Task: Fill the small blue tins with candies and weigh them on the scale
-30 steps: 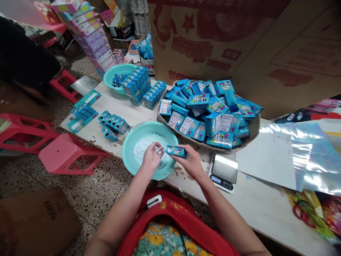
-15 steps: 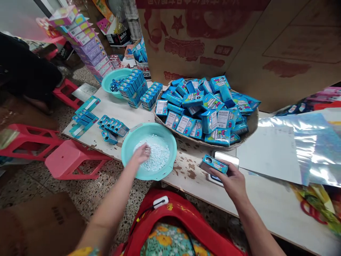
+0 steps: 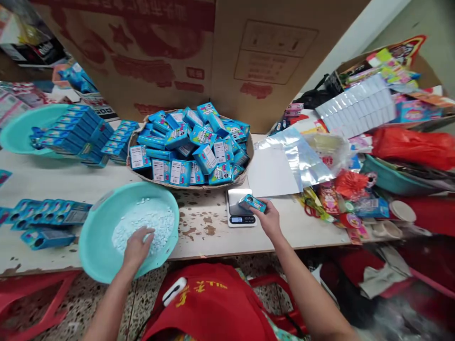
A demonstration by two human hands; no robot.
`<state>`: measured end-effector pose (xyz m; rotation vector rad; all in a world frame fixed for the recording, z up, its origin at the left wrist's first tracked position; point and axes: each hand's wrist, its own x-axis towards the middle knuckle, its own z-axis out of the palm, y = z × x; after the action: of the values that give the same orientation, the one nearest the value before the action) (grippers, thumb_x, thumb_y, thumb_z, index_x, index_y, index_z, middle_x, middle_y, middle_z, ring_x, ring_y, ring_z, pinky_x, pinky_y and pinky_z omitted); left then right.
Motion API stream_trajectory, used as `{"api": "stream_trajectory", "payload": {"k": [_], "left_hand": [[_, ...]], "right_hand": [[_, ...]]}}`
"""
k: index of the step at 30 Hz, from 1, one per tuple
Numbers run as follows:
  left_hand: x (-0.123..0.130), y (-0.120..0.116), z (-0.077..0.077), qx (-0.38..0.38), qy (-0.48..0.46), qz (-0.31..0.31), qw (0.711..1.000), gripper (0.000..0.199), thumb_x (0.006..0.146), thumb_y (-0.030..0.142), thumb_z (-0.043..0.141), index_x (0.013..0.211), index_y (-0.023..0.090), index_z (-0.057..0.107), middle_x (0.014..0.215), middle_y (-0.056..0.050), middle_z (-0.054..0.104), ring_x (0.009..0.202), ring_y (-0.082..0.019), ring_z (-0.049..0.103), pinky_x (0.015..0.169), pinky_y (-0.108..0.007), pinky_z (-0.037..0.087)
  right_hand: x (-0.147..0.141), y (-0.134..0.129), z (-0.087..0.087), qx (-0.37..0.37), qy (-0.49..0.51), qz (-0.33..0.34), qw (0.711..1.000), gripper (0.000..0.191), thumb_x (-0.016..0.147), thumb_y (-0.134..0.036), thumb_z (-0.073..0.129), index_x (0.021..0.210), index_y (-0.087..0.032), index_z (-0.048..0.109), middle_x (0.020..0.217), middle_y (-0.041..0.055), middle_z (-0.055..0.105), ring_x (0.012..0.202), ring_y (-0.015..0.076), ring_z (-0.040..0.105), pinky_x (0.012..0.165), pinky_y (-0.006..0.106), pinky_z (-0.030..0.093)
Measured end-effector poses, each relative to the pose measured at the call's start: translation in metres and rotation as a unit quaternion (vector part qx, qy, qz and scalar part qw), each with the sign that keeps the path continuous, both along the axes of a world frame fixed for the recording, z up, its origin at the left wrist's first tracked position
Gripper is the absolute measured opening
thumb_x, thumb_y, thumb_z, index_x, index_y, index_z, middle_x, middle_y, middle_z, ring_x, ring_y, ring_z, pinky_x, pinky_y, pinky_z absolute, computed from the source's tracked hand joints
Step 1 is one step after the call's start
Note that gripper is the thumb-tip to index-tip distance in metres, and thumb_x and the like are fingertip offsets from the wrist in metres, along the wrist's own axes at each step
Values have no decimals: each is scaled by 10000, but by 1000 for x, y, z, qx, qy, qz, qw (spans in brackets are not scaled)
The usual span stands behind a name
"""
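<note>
Over a turquoise basin [image 3: 94, 237], my left hand [image 3: 138, 247] reaches down to small white candies [image 3: 161, 222] spread across its bottom. Its fingers are slightly apart and touch the candies or hover just above them; nothing shows between them. My right hand [image 3: 268, 217] grips a small blue carton [image 3: 255, 202] by its near end. The carton lies on its side, with a round window in its face, over a small digital kitchen scale [image 3: 242, 220]. Whether the carton touches the scale's plate I cannot tell.
Behind the basin stands a shallow basket [image 3: 192, 186] heaped with blue cartons [image 3: 177, 171]. More cartons [image 3: 53, 214] sit in rows at left, beside a second basin [image 3: 21, 130]. White sheets [image 3: 273, 170] and colourful packets [image 3: 329, 196] lie at right. A large cardboard box [image 3: 227, 57] closes off the back.
The view has swung right, bringing the table's right side into sight. My right hand keeps the carton by the scale, and my left hand stays in the basin.
</note>
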<state>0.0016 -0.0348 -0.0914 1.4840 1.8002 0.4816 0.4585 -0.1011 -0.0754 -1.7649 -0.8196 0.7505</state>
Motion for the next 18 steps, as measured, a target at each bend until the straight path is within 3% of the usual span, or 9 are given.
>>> {"api": "stream_trajectory", "payload": {"k": [3, 6, 9, 13, 18], "left_hand": [[-1, -19, -12, 62, 100, -63, 991, 411, 743, 490, 479, 910, 178, 688, 1103, -125, 660, 1136, -308, 545, 1020, -461, 382], [6, -28, -10, 65, 115, -95, 987, 452, 800, 498, 432, 956, 150, 674, 1080, -129, 666, 1079, -288, 577, 996, -429, 409], [10, -33, -3, 96, 139, -135, 976, 450, 845, 474, 410, 978, 129, 666, 1071, -132, 665, 1070, -284, 574, 987, -418, 405], [8, -43, 1, 152, 193, -148, 958, 423, 893, 418, 375, 997, 118, 654, 1050, -133, 664, 1038, -284, 578, 946, -414, 415], [10, -50, 1, 200, 219, -107, 949, 373, 911, 385, 384, 992, 134, 648, 1048, -118, 661, 993, -255, 585, 911, -367, 425]], "right_hand": [[11, 10, -12, 5, -13, -5, 1000, 511, 611, -468, 773, 1009, -188, 617, 941, 48, 662, 830, 206, 608, 793, 362, 499], [14, 19, -19, 6, -10, 9, 1000, 524, 621, -463, 763, 1042, -190, 614, 966, 54, 662, 856, 209, 608, 817, 369, 496], [18, 14, -23, 13, -12, 19, 1000, 615, 623, -454, 764, 1157, -213, 576, 1141, 77, 630, 1002, 226, 592, 909, 389, 467], [29, -20, -36, -7, 0, -92, 996, 570, 764, -542, 595, 1231, -222, 524, 1296, 103, 542, 1135, 230, 547, 951, 402, 452], [32, -72, -59, -66, 0, -191, 979, 585, 803, -611, 481, 1165, -156, 543, 1161, 131, 588, 1016, 231, 594, 854, 397, 506]]}}
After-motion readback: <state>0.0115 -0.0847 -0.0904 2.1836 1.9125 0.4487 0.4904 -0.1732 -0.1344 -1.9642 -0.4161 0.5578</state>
